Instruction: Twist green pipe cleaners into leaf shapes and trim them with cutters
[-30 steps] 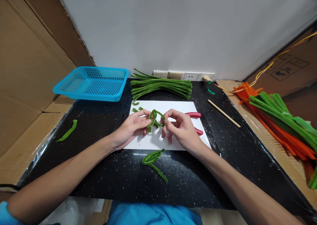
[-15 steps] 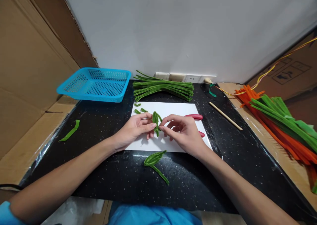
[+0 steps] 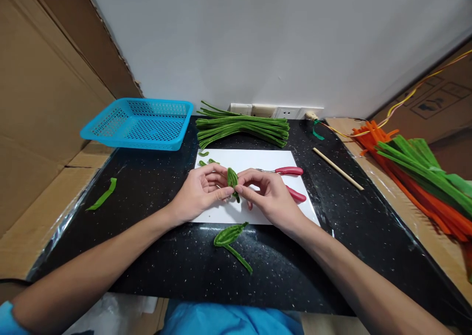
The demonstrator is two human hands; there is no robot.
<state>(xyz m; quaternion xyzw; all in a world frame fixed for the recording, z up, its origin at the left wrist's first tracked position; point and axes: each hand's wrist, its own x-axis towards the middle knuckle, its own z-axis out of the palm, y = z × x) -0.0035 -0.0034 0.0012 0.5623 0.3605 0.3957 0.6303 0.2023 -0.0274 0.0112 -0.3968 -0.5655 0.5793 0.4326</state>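
Observation:
Between my two hands is a leaf shape bent from green pipe cleaner (image 3: 232,178), held upright over a white sheet (image 3: 217,216). My left hand (image 3: 202,190) pinches its lower left side with thumb and fingers. From the other side, my right hand (image 3: 267,192) pinches the leaf near its base, and the fingertips of both hands almost meet. A second pipe cleaner leaf (image 3: 229,235) with a long stem lies on the black tabletop just in front of the sheet. Red-handled pliers (image 3: 289,171) rest on the sheet, partly hidden behind my right hand.
A bundle of green pipe cleaners (image 3: 243,130) lies behind the sheet, with a blue basket (image 3: 143,128) to its left. Small green bits (image 3: 203,153) sit at the sheet's corner. On the right are a wooden stick (image 3: 337,168) and orange pipe cleaners (image 3: 409,192) under green ones.
The leaf's loose strand, which stuck out to the right, no longer shows apart from it. My right hand has come closer to my left, and more of the pliers shows.

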